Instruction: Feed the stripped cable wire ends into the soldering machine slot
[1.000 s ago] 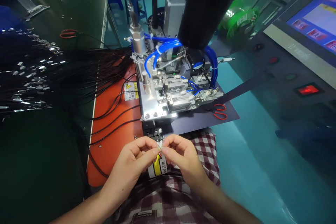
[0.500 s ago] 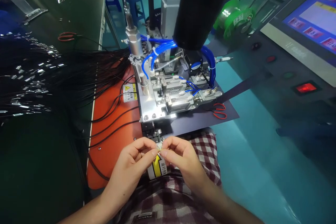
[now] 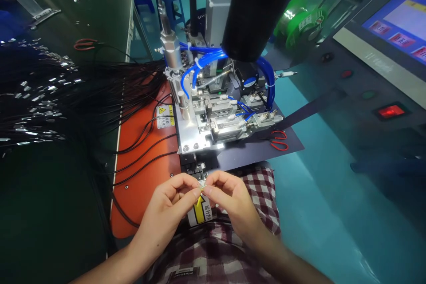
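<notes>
My left hand (image 3: 175, 197) and my right hand (image 3: 229, 195) meet in front of my body, thumb and forefinger pinched on each. Between the fingertips are thin pale-yellowish wires (image 3: 202, 188), mostly covered by the fingers. Just beyond the fingertips lies a black track (image 3: 195, 166) at the near end of a metal machine (image 3: 191, 131) with blue air tubes. Under the hands is a white label with a yellow arrow (image 3: 199, 214). Several black cables (image 3: 146, 157) run over the orange plate (image 3: 146, 204) into the machine's left side.
A big bundle of black cables with shiny ends (image 3: 43, 93) lies on the dark table at left. Red-handled pliers (image 3: 85, 45) rest behind it; another red-handled tool (image 3: 278, 140) lies right of the machine. A black cylinder (image 3: 259, 17) hangs above. A control screen (image 3: 396, 31) stands right.
The fingertips have shifted very slightly around the thin wires. Both hands stay pinched in nearly the same place, and the camera view has moved a little.
</notes>
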Tool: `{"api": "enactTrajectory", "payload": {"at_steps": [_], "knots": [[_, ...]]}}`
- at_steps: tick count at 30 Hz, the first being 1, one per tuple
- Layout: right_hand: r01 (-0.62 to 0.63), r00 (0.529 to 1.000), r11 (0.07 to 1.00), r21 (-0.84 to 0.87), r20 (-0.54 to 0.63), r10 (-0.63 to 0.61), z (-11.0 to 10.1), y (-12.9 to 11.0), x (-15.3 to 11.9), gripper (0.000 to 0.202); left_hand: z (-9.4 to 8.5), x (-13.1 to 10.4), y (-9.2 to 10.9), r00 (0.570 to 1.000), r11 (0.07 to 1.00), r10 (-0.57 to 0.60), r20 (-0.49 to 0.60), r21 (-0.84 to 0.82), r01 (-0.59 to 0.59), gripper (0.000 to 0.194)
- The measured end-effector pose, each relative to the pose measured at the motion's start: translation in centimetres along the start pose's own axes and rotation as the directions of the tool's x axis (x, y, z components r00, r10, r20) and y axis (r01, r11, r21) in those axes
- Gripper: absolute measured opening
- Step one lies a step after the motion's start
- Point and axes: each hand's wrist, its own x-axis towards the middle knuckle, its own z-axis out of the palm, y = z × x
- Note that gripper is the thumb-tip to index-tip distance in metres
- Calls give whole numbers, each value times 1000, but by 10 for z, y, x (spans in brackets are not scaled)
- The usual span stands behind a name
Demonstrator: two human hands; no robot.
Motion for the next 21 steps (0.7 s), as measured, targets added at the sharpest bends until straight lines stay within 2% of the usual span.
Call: {"api": "enactTrajectory", "payload": {"at_steps": [15,21], "knots": [[-15,1000,1000,12,3,15,1,0,1,13,1,0,3,1000,1000,10,-1,24,-10,15],[28,1000,1000,-8,5,-27,2,2,-1,14,0,0,1,1000,1000,-7,-9,-4,7,16]]}}
